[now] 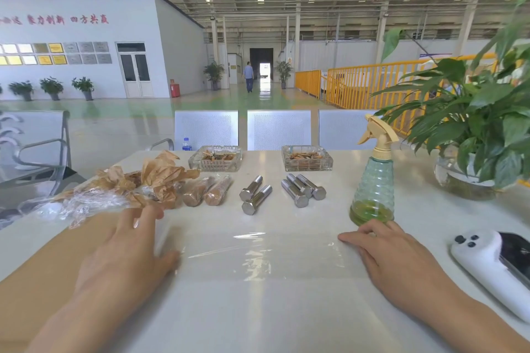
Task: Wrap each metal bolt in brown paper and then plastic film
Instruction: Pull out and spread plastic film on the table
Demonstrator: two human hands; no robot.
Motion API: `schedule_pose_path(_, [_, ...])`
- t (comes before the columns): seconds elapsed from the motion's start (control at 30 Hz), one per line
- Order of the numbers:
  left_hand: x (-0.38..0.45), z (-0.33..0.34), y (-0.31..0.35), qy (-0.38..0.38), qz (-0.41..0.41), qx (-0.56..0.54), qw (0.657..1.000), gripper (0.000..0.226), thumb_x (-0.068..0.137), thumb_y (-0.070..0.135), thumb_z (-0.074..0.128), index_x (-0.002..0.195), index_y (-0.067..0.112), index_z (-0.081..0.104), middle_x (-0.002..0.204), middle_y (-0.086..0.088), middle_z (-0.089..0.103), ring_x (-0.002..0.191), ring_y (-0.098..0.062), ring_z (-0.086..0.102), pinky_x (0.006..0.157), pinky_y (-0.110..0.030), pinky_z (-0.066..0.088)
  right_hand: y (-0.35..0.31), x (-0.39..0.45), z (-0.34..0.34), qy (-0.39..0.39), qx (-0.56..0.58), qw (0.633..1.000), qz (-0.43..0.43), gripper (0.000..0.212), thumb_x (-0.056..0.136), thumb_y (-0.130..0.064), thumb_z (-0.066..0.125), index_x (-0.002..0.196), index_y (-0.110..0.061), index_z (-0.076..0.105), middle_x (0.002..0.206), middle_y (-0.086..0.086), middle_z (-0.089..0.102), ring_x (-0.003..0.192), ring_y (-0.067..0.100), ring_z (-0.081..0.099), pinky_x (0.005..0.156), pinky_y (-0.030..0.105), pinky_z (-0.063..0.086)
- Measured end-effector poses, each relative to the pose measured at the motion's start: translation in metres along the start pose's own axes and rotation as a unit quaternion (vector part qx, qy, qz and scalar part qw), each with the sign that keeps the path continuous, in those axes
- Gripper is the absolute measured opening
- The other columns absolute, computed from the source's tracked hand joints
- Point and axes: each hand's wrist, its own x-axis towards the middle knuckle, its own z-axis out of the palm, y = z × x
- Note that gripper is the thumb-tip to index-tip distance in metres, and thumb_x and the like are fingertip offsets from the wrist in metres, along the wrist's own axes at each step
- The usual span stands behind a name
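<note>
Left hand (130, 249) lies flat, fingers extended, pressing the left edge of the plastic film sheet (258, 255) spread on the tabletop (286, 318). Right hand (387, 252), fingers slightly bent and grasping nothing, presses its right edge. Five bare bolts (282, 190) and two wrapped bolts (206, 190) lie toward the far edge.

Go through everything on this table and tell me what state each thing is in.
Five bare steel hex bolts: unwrapped, lying flat.
Two bolts in brown paper and film: wrapped.
Clear plastic film sheet: spread flat.
Left hand: flat on the film.
Right hand: resting on the film's edge.
Green spray bottle: upright, nearly empty.
</note>
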Motion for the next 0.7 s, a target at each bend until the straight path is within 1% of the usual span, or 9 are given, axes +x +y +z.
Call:
schedule_pose_path(0.1, [0.0, -0.003, 0.002, 0.0, -0.005, 0.019, 1.0, 0.066, 0.075, 0.07, 0.061, 0.127, 0.049, 0.027, 0.137, 0.013, 0.035, 0.109, -0.021, 0.059, 0.078, -0.038, 0.051, -0.002, -0.001, -0.004, -0.001, -0.01, 1.0, -0.004, 0.043, 0.101, -0.032, 0.041, 0.138, -0.054, 0.043, 0.12, -0.022, 0.049, 0.112, 0.01, 0.048, 0.085, 0.027, 0.045])
schedule_pose_path(0.2, [-0.002, -0.006, 0.0, 0.002, 0.003, 0.013, 1.0, 0.072, 0.073, 0.077, 0.058, 0.132, 0.05, 0.025, 0.142, 0.013, 0.035, 0.116, -0.019, 0.057, 0.083, -0.039, 0.051, 0.001, 0.0, -0.005, -0.013, 0.007, 1.0, -0.006, 0.042, 0.101, -0.032, 0.04, 0.137, -0.054, 0.042, 0.119, -0.023, 0.046, 0.112, 0.008, 0.046, 0.085, 0.026, 0.045])
schedule_pose_path(0.3, [-0.005, -0.005, 0.0, 0.009, 0.012, 0.021, 1.0, 0.075, 0.076, 0.079, 0.05, 0.139, 0.05, 0.022, 0.15, 0.014, 0.032, 0.129, -0.018, 0.049, 0.09, -0.04, 0.05, 0.005, 0.003, -0.004, -0.011, 0.06, 0.998, 0.008, 0.037, 0.099, -0.028, 0.042, 0.126, -0.052, 0.05, 0.115, -0.027, 0.046, 0.112, 0.004, 0.044, 0.087, 0.026, 0.047])
schedule_pose_path(0.37, [-0.006, -0.004, 0.001, 0.019, 0.019, 0.026, 0.999, 0.07, 0.081, 0.078, 0.044, 0.14, 0.049, 0.024, 0.152, 0.014, 0.03, 0.133, -0.017, 0.044, 0.092, -0.04, 0.05, 0.005, 0.004, -0.003, -0.004, 0.077, 0.997, 0.021, 0.035, 0.096, -0.025, 0.043, 0.117, -0.051, 0.054, 0.111, -0.029, 0.048, 0.111, 0.002, 0.044, 0.087, 0.026, 0.047])
schedule_pose_path(0.43, [-0.005, -0.004, 0.002, 0.027, 0.025, 0.025, 0.999, 0.061, 0.086, 0.074, 0.039, 0.14, 0.047, 0.029, 0.151, 0.014, 0.031, 0.133, -0.017, 0.043, 0.091, -0.04, 0.05, 0.006, 0.004, -0.002, -0.005, 0.074, 0.997, 0.024, 0.035, 0.094, -0.023, 0.044, 0.114, -0.05, 0.054, 0.11, -0.03, 0.048, 0.107, 0.001, 0.044, 0.085, 0.025, 0.047])
schedule_pose_path(0.53, [-0.004, -0.007, 0.004, 0.039, 0.03, 0.022, 0.999, 0.052, 0.091, 0.065, 0.04, 0.139, 0.045, 0.035, 0.147, 0.014, 0.031, 0.131, -0.018, 0.042, 0.089, -0.04, 0.052, 0.005, 0.004, -0.004, -0.003, 0.084, 0.996, 0.03, 0.036, 0.093, -0.023, 0.044, 0.111, -0.052, 0.054, 0.11, -0.031, 0.05, 0.108, 0.001, 0.045, 0.085, 0.026, 0.047])
schedule_pose_path(0.63, [-0.007, -0.008, 0.006, 0.05, 0.048, 0.017, 0.997, 0.05, 0.092, 0.062, 0.04, 0.139, 0.046, 0.035, 0.144, 0.014, 0.032, 0.13, -0.018, 0.04, 0.086, -0.039, 0.052, 0.003, 0.003, -0.009, 0.013, 0.102, 0.993, 0.05, 0.036, 0.094, -0.022, 0.043, 0.112, -0.05, 0.055, 0.112, -0.029, 0.052, 0.112, 0.003, 0.047, 0.086, 0.027, 0.045])
schedule_pose_path(0.7, [-0.01, -0.007, 0.007, 0.056, 0.059, 0.037, 0.996, 0.05, 0.093, 0.059, 0.041, 0.14, 0.047, 0.036, 0.145, 0.014, 0.033, 0.131, -0.019, 0.038, 0.093, -0.038, 0.049, 0.0, 0.003, -0.013, 0.031, 0.101, 0.993, 0.057, 0.036, 0.095, -0.022, 0.044, 0.116, -0.048, 0.057, 0.115, -0.025, 0.055, 0.112, 0.004, 0.046, 0.085, 0.027, 0.044])
